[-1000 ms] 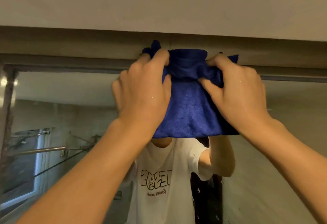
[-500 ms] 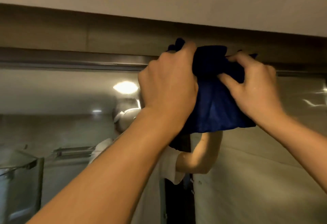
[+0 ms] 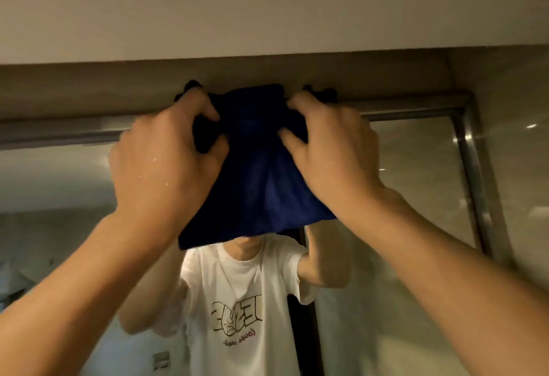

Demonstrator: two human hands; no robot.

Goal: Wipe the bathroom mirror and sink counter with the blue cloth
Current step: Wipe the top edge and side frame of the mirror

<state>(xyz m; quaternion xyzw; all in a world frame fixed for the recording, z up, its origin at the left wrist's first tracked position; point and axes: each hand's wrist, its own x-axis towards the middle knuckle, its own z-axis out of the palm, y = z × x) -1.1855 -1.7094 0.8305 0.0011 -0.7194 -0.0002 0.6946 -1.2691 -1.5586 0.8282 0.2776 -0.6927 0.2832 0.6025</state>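
Note:
The blue cloth (image 3: 258, 185) is pressed flat against the top of the bathroom mirror (image 3: 416, 182), its upper edge over the mirror's metal frame. My left hand (image 3: 166, 161) grips the cloth's upper left part. My right hand (image 3: 332, 155) grips its upper right part. Both arms reach up from the bottom corners. The cloth hangs down between the hands and hides part of the reflection. The sink counter is out of view.
The mirror's metal frame (image 3: 469, 173) runs along the top and down the right side, with a tiled wall (image 3: 511, 152) beyond it. A beige ledge (image 3: 89, 87) and the ceiling (image 3: 267, 4) lie above. A person in a white T-shirt (image 3: 237, 301) shows in the reflection.
Both hands slid the cloth along the mirror's top edge to the right, and the mirror's right corner has come into view. The grip on the cloth is unchanged.

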